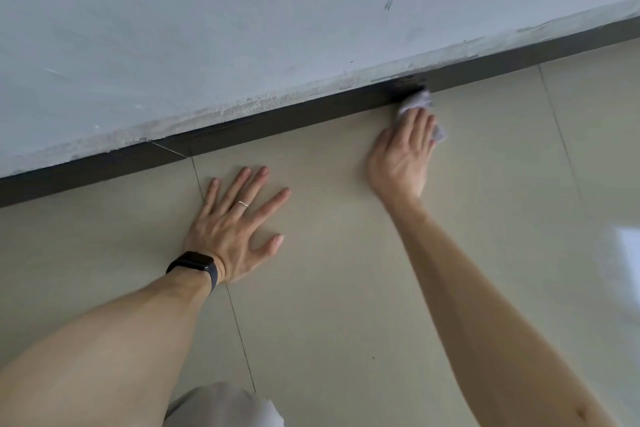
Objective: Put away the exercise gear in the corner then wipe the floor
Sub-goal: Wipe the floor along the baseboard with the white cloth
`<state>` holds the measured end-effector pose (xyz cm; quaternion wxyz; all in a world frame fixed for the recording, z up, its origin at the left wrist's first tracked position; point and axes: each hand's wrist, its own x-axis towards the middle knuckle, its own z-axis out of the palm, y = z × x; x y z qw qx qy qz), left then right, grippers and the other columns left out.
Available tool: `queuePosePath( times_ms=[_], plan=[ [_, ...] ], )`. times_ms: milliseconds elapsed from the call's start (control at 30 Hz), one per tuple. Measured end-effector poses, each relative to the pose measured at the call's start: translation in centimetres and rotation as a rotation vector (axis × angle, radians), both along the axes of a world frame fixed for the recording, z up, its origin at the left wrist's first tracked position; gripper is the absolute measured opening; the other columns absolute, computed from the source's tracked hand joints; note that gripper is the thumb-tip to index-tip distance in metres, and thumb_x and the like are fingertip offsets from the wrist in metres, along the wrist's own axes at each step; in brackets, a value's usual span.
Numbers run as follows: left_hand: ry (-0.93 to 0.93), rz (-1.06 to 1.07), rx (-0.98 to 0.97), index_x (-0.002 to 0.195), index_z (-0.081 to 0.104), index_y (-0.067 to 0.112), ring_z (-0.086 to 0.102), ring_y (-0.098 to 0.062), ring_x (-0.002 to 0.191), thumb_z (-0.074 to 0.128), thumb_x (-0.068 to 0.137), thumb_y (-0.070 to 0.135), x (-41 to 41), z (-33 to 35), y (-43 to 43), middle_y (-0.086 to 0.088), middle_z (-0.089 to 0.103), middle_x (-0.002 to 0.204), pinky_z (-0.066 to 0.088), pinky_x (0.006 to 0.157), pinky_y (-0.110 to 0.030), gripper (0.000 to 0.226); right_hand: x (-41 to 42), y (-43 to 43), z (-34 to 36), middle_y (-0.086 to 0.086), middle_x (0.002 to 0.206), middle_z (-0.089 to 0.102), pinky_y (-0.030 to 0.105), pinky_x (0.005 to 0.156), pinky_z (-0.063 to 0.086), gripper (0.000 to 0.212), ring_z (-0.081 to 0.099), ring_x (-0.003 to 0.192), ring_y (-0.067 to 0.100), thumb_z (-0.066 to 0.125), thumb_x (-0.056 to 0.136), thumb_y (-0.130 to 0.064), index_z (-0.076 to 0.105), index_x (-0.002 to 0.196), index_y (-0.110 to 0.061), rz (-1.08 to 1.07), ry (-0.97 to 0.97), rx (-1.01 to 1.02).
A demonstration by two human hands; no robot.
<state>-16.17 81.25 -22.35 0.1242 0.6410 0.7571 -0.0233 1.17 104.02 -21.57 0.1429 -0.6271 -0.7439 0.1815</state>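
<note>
The cloth (414, 103), a small pale grey rag, lies bunched on the floor (346, 305) at its far edge, touching the dark skirting board (277, 122) under the wall (242, 28). The right hand (403, 154) presses it down with straight, close-set fingers, arm stretched out long, nothing curled round the rag. The left hand (235, 227) lies flat on the tiles nearer the person, fingers spread wide, with a ring (242, 203) on one finger and a black watch (194, 264) on the wrist.

A small, crumpled pale-grey cloth (414, 102) lies on the glossy beige tiled floor (346, 288), touching the dark skirting board (277, 120). Flat fingers of the right hand (403, 156) cover its middle.
</note>
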Motion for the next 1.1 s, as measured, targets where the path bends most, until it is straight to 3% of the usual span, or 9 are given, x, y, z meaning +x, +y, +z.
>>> queuePosePath(
  times_ms=[100,200,267,333,433,667,800,900,1100],
  plan=[
    [0.012,0.019,-0.018,0.154,0.021,0.044,0.002,-0.019,0.153,0.033,0.086,0.066,0.1,0.0,0.0,0.004,0.003,0.167,0.008,0.121,-0.054,0.072,0.7,-10.2,0.5,0.013,0.157,0.037,0.048,0.120,0.023,0.051,0.025,0.149,0.030,0.045,0.097,-0.007,0.040,0.148,-0.004,0.650,0.026,0.000],
    [0.010,0.011,-0.006,0.153,0.025,0.043,0.001,-0.018,0.153,0.034,0.085,0.065,0.1,-0.1,-0.1,0.004,0.004,0.167,0.005,0.121,-0.053,0.072,4.6,-9.4,0.9,0.004,0.157,0.039,0.043,0.119,0.030,0.051,0.029,0.148,0.019,0.054,0.098,-0.011,0.044,0.148,-0.016,0.857,-0.019,-0.001],
    [0.004,0.012,-0.015,0.154,0.014,0.046,-0.002,-0.017,0.153,0.031,0.086,0.066,0.0,-0.2,-0.1,0.006,-0.002,0.167,0.003,0.122,-0.052,0.073,8.8,-5.5,0.9,0.006,0.154,0.044,0.047,0.117,0.031,0.047,0.036,0.145,0.023,0.053,0.098,-0.009,0.050,0.145,-0.015,0.642,-0.090,0.029],
    [-0.005,0.010,-0.014,0.154,0.009,0.047,-0.005,-0.017,0.153,0.028,0.087,0.067,0.0,-0.1,-0.2,0.006,-0.007,0.166,0.002,0.122,-0.053,0.073,14.0,-1.7,1.3,0.012,0.151,0.045,0.050,0.117,0.028,0.046,0.037,0.143,0.030,0.043,0.098,-0.014,0.049,0.143,-0.009,0.189,-0.116,0.004],
    [-0.024,0.003,-0.018,0.154,0.007,0.047,-0.006,-0.018,0.153,0.026,0.087,0.066,-0.1,-0.1,-0.2,0.007,-0.010,0.166,0.002,0.122,-0.054,0.073,17.0,-5.5,1.2,0.013,0.157,0.036,0.049,0.120,0.022,0.056,0.026,0.148,0.033,0.033,0.096,-0.021,0.039,0.150,-0.008,-0.261,-0.112,-0.091],
    [-0.071,0.016,0.031,0.154,0.010,0.049,-0.002,-0.018,0.153,0.030,0.086,0.066,0.0,-0.2,-0.4,0.007,-0.006,0.166,0.001,0.122,-0.053,0.073,15.9,-26.1,2.7,0.000,0.160,0.032,0.048,0.118,0.029,0.065,0.025,0.150,0.018,0.057,0.091,-0.007,0.041,0.151,-0.027,0.750,-0.187,-0.059],
    [-0.092,0.016,0.045,0.153,0.012,0.049,-0.002,-0.019,0.153,0.031,0.087,0.067,-0.1,-0.4,-0.5,0.006,-0.002,0.167,0.001,0.122,-0.053,0.071,19.5,-19.0,1.9,0.002,0.161,0.031,0.055,0.119,0.023,0.053,0.024,0.150,0.019,0.043,0.101,-0.020,0.036,0.153,-0.024,0.036,-0.220,-0.063],
    [-0.086,0.012,0.057,0.153,0.010,0.050,-0.003,-0.018,0.153,0.028,0.088,0.068,-0.2,-0.6,-0.6,0.006,-0.002,0.167,0.002,0.122,-0.054,0.070,20.3,-16.9,1.1,0.006,0.164,0.022,0.047,0.123,0.011,0.051,0.013,0.153,0.023,0.033,0.105,-0.019,0.028,0.156,-0.018,-0.408,-0.115,-0.134],
    [-0.084,-0.017,0.095,0.154,0.012,0.046,0.001,-0.021,0.153,0.025,0.091,0.069,-0.1,-0.7,-0.9,0.001,0.003,0.167,0.004,0.121,-0.057,0.069,13.3,-36.7,0.5,0.013,0.154,0.041,0.050,0.117,0.032,0.048,0.031,0.147,0.030,0.058,0.097,-0.010,0.050,0.144,-0.009,0.063,-0.084,0.048]
  ],
)
